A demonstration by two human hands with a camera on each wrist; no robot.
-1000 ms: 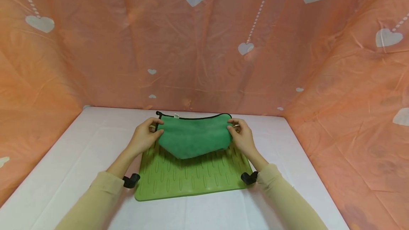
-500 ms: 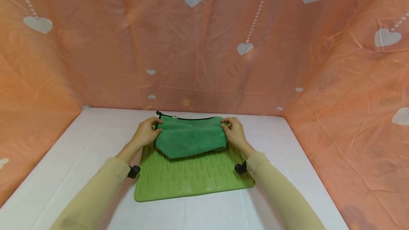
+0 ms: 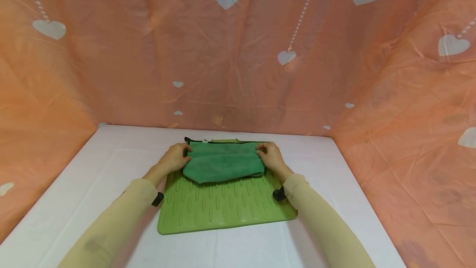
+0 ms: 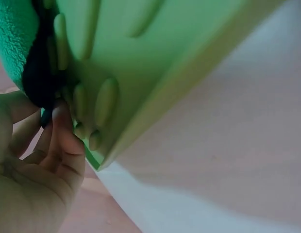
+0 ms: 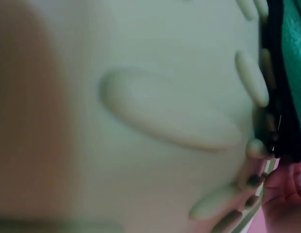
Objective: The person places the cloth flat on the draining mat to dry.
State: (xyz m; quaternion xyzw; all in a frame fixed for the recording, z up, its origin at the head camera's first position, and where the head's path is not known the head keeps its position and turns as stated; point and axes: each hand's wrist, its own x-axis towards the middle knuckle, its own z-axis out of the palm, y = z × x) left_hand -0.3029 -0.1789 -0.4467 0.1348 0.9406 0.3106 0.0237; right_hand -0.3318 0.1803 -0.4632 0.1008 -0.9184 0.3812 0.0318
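A green fuzzy cloth [image 3: 223,164] with black edging and a small white tag lies folded over the far part of a lime-green ridged mat [image 3: 227,208]. At the cloth's left end, my left hand [image 3: 172,158] pinches the black-edged side between thumb and fingers; the left wrist view shows this hand [image 4: 39,160] at the dark trim, close above the mat. My right hand [image 3: 271,157] pinches the opposite end near its far corner. Only part of the right hand [image 5: 286,194] shows at the edge of the right wrist view, beside the black trim.
The mat rests on a white-covered table [image 3: 122,156]. Orange sheeting [image 3: 208,61] with pale hearts stands behind and at both sides. A black wrist strap [image 3: 279,194] hangs by the right sleeve, over the mat.
Both hands have lowered the cloth, which now lies flatter, and its far edge has come nearer so that the mat's far rim shows. The right hand has shifted slightly left.
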